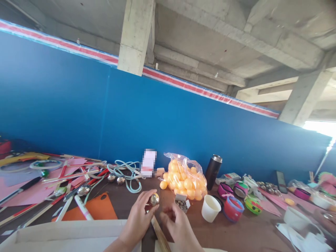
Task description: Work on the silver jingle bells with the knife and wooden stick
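My left hand [139,220] is closed around a shiny metal ball [154,199], gripping it between thumb and fingers. Just to its right, my right hand [180,224] has its fingers curled in toward the thumb; whatever they may hold is hidden. A wooden stick [160,234] lies slantwise between the two hands, below the ball. Behind my right hand sits a small open box [187,203] with tiny metallic pieces inside.
Behind the hands stand a clear bag of orange balls [186,182], a black bottle [213,171] and a white cup [210,209]. Leftward lie an orange sheet [101,208], a white marker [82,206], pale cord [131,187] and more metal balls [120,180]. A blue wall [157,119] closes off the back.
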`<state>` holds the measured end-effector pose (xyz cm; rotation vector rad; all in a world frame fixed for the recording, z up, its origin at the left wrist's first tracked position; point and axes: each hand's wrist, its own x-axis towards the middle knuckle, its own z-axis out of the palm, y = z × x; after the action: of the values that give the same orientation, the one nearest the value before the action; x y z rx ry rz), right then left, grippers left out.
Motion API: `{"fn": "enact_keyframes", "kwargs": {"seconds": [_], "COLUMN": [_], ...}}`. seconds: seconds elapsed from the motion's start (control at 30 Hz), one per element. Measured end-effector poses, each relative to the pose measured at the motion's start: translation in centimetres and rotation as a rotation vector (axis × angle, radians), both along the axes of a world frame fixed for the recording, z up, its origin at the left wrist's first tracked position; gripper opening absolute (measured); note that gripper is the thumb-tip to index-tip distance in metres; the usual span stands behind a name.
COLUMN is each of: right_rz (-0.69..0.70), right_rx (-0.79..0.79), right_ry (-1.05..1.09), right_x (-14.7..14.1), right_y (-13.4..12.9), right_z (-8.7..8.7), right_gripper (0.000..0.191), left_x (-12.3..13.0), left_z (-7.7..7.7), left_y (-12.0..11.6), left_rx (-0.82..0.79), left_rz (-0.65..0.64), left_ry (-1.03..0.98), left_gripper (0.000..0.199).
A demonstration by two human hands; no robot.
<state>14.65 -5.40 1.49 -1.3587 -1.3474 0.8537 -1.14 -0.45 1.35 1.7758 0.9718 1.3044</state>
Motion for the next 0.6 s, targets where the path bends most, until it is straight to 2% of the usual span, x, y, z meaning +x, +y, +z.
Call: {"fn": "enact_keyframes", "kwargs": {"seconds": [0.03, 0.1, 0.17, 0.23, 0.3, 0.4, 0.53, 0.6], "right_rz": [-0.006, 0.016, -0.004, -0.04, -0.075, -0.108, -0.155, -0.163], "right_rx": [0.02, -0.07, -0.12, -0.119, -0.101, -0.07, 0.046, 0.023], "right_ry": [-0.196, -0.536, -0.701, -0.774, -0.804, -0.753, -0.584, -0.433], "right_x": [-0.1, -0.4, -0.9, -1.4, -1.8, -1.8, -1.2, -1.1], "right_y": [-0.4, -1.1, -1.6, -1.9, -1.8, -1.3, -0.9, -0.8], "right_z": [0.1, 0.4, 0.7, 0.8, 0.7, 0.4, 0.4, 0.6], "right_gripper": [0.018, 0.026, 0.031, 0.025, 0.016, 0.014, 0.007, 0.007], "left_x": [-0.2, -0.7, -1.1, -1.4, -1.7, -1.9, -2.0, -2.0], "left_z": [-0.2, -0.7, -1.2, -1.6, -1.9, -2.0, -1.9, -1.9], "left_y": [0.3, 1.1, 2.0, 2.8, 3.3, 3.6, 3.8, 3.9], "left_rx": [0.004, -0.003, -0.023, -0.069, -0.103, -0.136, -0.162, -0.183], "left_rz": [0.047, 0.131, 0.209, 0.289, 0.318, 0.341, 0.383, 0.39], "left_ry": [-0.025, -0.065, -0.071, -0.023, -0.018, -0.059, -0.075, -0.082], "left_gripper": [0.039, 0.04, 0.041, 0.043, 0.044, 0.046, 0.048, 0.049]}}
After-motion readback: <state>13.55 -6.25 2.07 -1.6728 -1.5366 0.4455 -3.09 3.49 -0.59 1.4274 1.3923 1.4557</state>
